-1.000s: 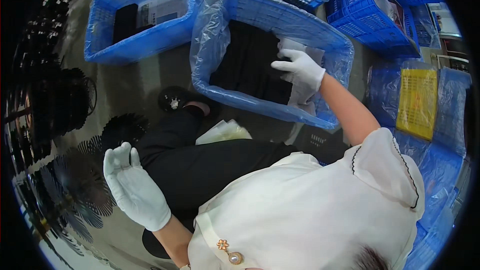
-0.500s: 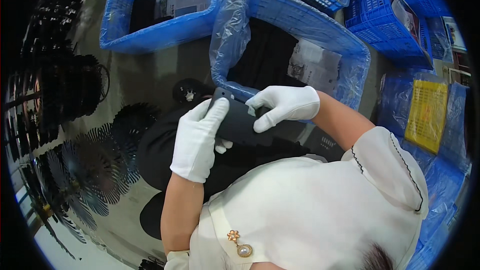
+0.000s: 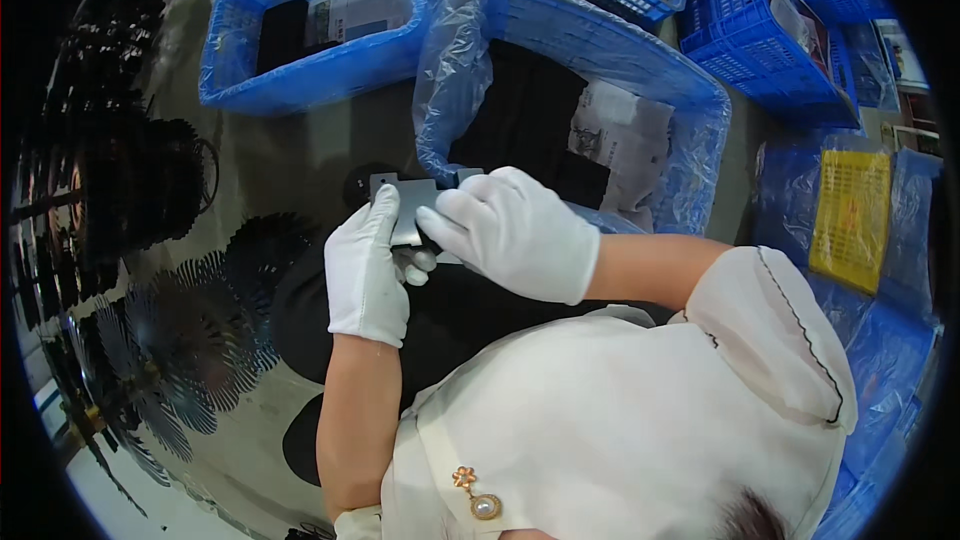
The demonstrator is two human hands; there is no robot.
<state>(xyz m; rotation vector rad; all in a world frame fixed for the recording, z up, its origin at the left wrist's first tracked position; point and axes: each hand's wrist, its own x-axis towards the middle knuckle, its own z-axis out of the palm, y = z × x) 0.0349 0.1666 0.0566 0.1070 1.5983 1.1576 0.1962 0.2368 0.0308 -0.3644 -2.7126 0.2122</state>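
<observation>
A flat dark grey plate (image 3: 412, 206) with small holes near its left corner is held over my lap, its face catching light. My left hand (image 3: 362, 275), in a white glove, pinches its left end with the thumb on top and the fingers beneath. Across the plate's right part lies my gloved right hand (image 3: 520, 235), fingers curled in and gripping there; its fingertips are partly hidden. Just beyond the hands stands a blue crate (image 3: 690, 190) lined with clear plastic, holding a stack of black pieces (image 3: 520, 110) and some printed paper (image 3: 625, 135).
Another lined blue crate (image 3: 300, 100) stands at the far left with black pieces and paper inside. More blue crates (image 3: 750, 40) are at the far right, near a yellow crate (image 3: 850, 220) under plastic. Black fan-shaped parts (image 3: 200, 330) hang in rows along the left.
The plate has shifted left and tilted, its face now brighter. My right hand has moved left and closed in over its right part; my left hand has moved slightly left.
</observation>
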